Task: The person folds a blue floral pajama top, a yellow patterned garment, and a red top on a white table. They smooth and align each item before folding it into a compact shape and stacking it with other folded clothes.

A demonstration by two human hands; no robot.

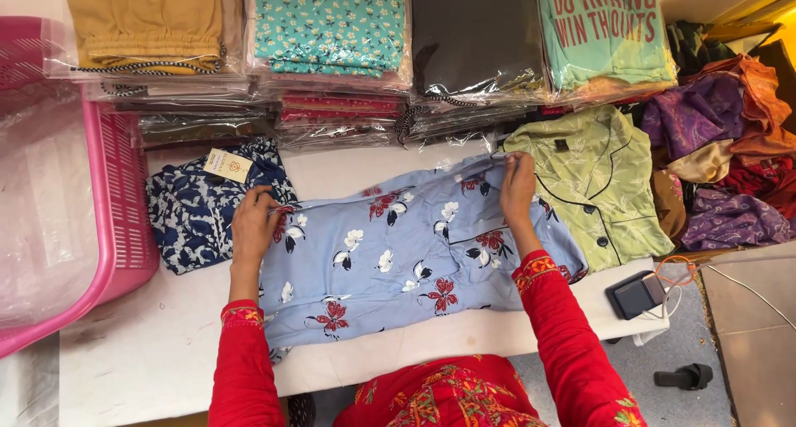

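- white tabletop (149, 344) carries everything, and the light blue floral garment (398, 253) lies flat across its middle; take that garment as your landmark.
- your left hand (253, 221) rests on the garment's left edge, fingers curled and pinching the cloth there, next to where it meets the navy print.
- your right hand (518, 186) sits at the garment's upper right corner, fingertips pressed together on a fold of the fabric and lifting it slightly.
- both your red embroidered sleeves (564, 327) reach in from the near side of the garment, one at each end.
- just left of the garment, touching its edge, lies a folded navy and white print garment (195, 215) with a small paper tag (227, 165) on its top.
- farther left of that stands a pink plastic basket (124, 203) with clear plastic inside it.
- beyond the garment's far edge runs a row of stacked clothes in clear bags (332, 54): tan, teal floral, dark brown and mint green on top.
- just right of the garment, partly tucked under it, lies a pale green buttoned shirt (601, 186) with dark piping.
- farther right is a loose heap of purple and orange fabrics (713, 145).
- near the garment's lower right corner, at the table edge, sits a small dark device (637, 294) with a cable.
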